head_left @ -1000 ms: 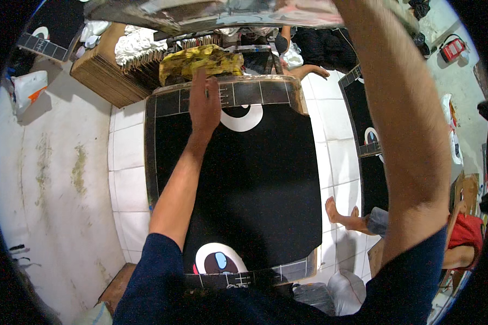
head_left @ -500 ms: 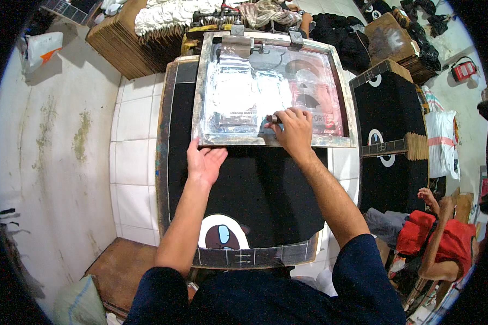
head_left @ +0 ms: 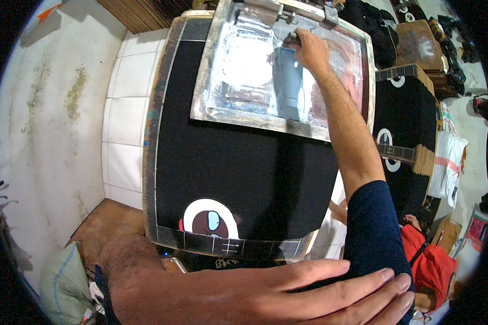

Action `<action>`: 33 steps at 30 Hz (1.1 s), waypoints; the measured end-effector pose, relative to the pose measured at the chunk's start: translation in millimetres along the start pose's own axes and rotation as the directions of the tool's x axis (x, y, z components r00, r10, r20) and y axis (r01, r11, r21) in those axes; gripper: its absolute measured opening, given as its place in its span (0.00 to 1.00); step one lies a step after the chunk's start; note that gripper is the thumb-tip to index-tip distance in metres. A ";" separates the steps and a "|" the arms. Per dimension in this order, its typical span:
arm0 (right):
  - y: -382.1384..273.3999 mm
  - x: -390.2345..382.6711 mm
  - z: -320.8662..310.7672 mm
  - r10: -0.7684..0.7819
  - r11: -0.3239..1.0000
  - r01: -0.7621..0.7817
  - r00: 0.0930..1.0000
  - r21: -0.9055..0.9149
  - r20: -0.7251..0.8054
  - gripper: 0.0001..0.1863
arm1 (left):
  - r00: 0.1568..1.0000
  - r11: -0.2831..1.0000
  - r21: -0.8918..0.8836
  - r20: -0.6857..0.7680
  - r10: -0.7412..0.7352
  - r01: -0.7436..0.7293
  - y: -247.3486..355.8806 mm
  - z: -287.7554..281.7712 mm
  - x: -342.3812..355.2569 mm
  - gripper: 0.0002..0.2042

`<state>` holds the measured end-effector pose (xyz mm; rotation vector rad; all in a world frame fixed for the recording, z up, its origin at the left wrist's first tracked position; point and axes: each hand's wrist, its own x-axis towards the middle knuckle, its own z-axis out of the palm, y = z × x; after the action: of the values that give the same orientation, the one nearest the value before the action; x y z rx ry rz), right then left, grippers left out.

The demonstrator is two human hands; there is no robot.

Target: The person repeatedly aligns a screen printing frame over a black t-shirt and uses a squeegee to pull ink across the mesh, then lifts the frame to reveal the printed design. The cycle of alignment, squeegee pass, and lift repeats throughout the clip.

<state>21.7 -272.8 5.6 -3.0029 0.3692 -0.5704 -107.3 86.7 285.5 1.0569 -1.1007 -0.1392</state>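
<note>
My right hand [head_left: 312, 51] grips the small dark handle of a squeegee [head_left: 291, 39] over the upper part of a framed printing screen [head_left: 260, 123]. The squeegee's blade is mostly hidden. Shiny mesh with a bluish-grey reflection fills the screen's worn frame. The screen lies over the far part of a black cloth [head_left: 228, 162] spread on a board. On the cloth's near end is a printed white ring with a brown and light-blue eye [head_left: 211, 216]. My left hand [head_left: 265, 292] is close to the camera, in front of the board, its fingers stretched out and holding nothing.
Metal clamps [head_left: 331, 15] hold the screen's far edge. At right, more black cloths [head_left: 404, 114] with ring prints lie on boards, beside a white bundle [head_left: 447, 157]. Another person in red [head_left: 431, 254] is at lower right. A pale sack [head_left: 62, 281] stands at lower left.
My right hand has moved the squeegee from the screen's near edge toward its far side. My left hand has left the frame's near edge and come back toward my body.
</note>
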 end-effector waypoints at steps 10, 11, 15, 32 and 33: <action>-11.9 -43.1 -38.2 0.132 0.987 -0.156 0.926 0.040 0.353 0.12 | 1.000 1.000 0.011 0.014 -0.027 0.027 -9.0 -26.4 8.7 0.13; -4.8 -29.1 -30.3 0.121 0.989 -0.137 0.967 0.057 0.222 0.12 | 0.996 0.997 -0.007 0.050 -0.071 0.072 -9.2 -30.9 11.1 0.13; -1.2 -0.7 3.9 0.048 0.999 -0.047 0.990 0.014 -0.136 0.11 | 0.939 0.971 -0.019 0.251 0.235 -0.238 -30.5 -65.4 5.5 0.12; 5.5 -7.8 -2.1 0.130 0.991 -0.131 0.984 0.003 0.125 0.12 | 0.932 0.950 -0.166 0.208 0.296 -0.265 -59.5 -88.3 1.6 0.18; -3.5 -23.9 -9.3 0.117 0.992 -0.123 0.983 0.039 0.140 0.12 | 0.945 0.969 -0.146 0.231 0.230 -0.200 -65.6 -105.3 -1.0 0.19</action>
<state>-2.5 -263.7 6.2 -2.9282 0.5148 -0.3548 -0.6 118.1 230.6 0.8182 -1.4083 -0.1630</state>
